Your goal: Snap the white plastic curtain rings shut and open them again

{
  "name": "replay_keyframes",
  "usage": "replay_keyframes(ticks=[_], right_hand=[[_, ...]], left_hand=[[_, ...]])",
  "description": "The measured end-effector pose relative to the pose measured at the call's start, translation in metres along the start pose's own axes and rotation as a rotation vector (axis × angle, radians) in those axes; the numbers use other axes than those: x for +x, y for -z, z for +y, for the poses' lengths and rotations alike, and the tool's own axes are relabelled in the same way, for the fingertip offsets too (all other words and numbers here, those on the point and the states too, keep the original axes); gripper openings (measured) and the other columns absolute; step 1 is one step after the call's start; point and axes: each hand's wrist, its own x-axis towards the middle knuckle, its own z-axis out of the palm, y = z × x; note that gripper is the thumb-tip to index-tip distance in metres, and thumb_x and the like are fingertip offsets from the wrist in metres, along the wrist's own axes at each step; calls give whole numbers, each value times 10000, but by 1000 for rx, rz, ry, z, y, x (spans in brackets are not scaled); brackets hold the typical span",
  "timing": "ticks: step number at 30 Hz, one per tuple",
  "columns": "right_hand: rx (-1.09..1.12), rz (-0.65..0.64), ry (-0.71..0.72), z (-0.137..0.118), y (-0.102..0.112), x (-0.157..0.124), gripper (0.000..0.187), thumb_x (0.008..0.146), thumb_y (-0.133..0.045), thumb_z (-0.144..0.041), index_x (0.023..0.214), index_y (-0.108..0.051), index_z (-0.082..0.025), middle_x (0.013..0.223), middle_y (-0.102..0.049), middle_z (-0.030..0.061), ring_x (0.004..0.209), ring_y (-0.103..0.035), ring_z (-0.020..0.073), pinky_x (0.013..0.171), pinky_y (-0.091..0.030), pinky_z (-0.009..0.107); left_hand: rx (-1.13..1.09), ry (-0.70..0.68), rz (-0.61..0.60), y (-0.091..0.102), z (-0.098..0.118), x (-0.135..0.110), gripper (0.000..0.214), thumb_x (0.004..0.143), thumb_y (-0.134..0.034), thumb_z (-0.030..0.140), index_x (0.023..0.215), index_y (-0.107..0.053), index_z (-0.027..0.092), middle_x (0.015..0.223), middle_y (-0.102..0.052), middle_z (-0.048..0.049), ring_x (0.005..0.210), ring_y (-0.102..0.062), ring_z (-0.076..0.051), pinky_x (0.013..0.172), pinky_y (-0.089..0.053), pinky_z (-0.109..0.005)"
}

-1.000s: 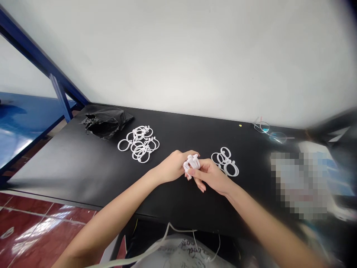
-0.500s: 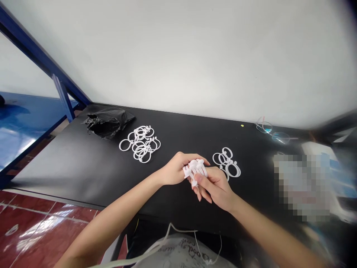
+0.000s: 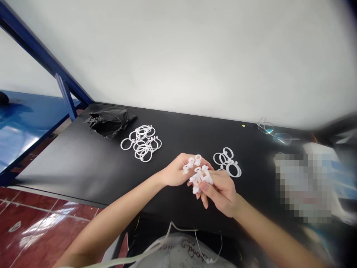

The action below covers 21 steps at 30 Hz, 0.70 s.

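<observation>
My left hand (image 3: 178,169) is closed around a few white plastic curtain rings (image 3: 191,162), whose small eyelets stick up by the thumb. Right beside it, my right hand (image 3: 220,190) pinches a bunch of similar rings (image 3: 201,180) between thumb and fingers. The two hands meet above the black table, so part of each bunch is hidden. A loose heap of white rings (image 3: 142,143) lies to the left, and a smaller group (image 3: 228,162) lies just beyond my right hand.
A crumpled black plastic bag (image 3: 110,121) sits at the back left of the black table (image 3: 69,160). Eyeglasses (image 3: 275,134) rest at the back right, near a blurred, pixelated package (image 3: 304,186). A white wall (image 3: 178,56) rises behind, with a blue metal frame (image 3: 41,48) at left.
The rings in my hands have separated from one bundle into two bunches. My right hand has shifted slightly right and down, with its rings. The heaps on the table look the same.
</observation>
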Motion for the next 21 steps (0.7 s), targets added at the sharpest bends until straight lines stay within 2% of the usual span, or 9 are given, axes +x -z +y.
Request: replay_keyframes(ticks=[3,5,7,9,10,12,15,18,21], right_hand=[[-2,15,5,4,0,0,456,999,-402,-278,584,-577,-206,501,-610,18,532,-606,148,567,-500,284],[-25,17,21,6,0,1,421,986,-426,-291,607,-588,-203,568,-622,31,560,-588,153,571,-489,293],[-40,18,17,9,0,3,334,958,-487,-315,671,-612,-199,632,-625,42,614,-587,170,602,-493,315],[3,59,-29,14,0,4,203,937,-537,-323,828,-646,-192,771,-653,56,656,-609,174,630,-511,331],[37,97,-66,16,0,5,162,937,-545,-319,934,-649,-195,880,-665,68,670,-627,168,635,-521,331],[96,180,-149,21,2,6,197,949,-540,-311,1109,-617,-227,1109,-639,86,679,-654,145,618,-531,311],[118,233,-224,24,5,8,212,959,-532,-323,1146,-611,-263,1229,-606,80,690,-662,127,610,-530,289],[124,200,-234,23,8,10,202,955,-544,-334,1128,-618,-262,1224,-620,76,683,-661,125,610,-530,285],[104,170,-259,21,11,14,195,947,-557,-344,1109,-626,-259,1186,-646,69,672,-660,124,605,-530,280]], left_hand=[[69,-63,-2,4,6,-2,282,875,-559,352,945,-678,106,715,-677,-58,620,-624,-142,573,-491,-223],[216,-117,1,9,10,-4,220,882,-537,282,966,-669,128,756,-690,-46,642,-626,-133,602,-478,-215],[422,-158,11,17,16,-7,193,880,-526,224,998,-660,151,835,-707,-42,684,-633,-132,647,-464,-218],[628,-131,17,28,23,-11,189,871,-521,187,1000,-656,158,840,-706,-41,678,-625,-135,645,-437,-222],[718,-91,16,35,27,-13,190,863,-516,166,990,-657,158,807,-700,-38,654,-613,-135,629,-420,-223],[868,17,20,52,33,-18,206,838,-486,111,931,-665,157,733,-677,-29,605,-579,-132,599,-385,-226],[1005,182,28,85,40,-27,244,749,-433,32,762,-642,157,679,-647,-26,603,-556,-142,589,-362,-234],[934,416,-58,117,42,-35,186,680,-436,37,639,-567,162,613,-600,-14,574,-556,-147,540,-363,-224],[742,588,-53,139,40,-41,114,775,-510,202,817,-612,169,607,-591,7,527,-564,-149,501,-394,-216]])
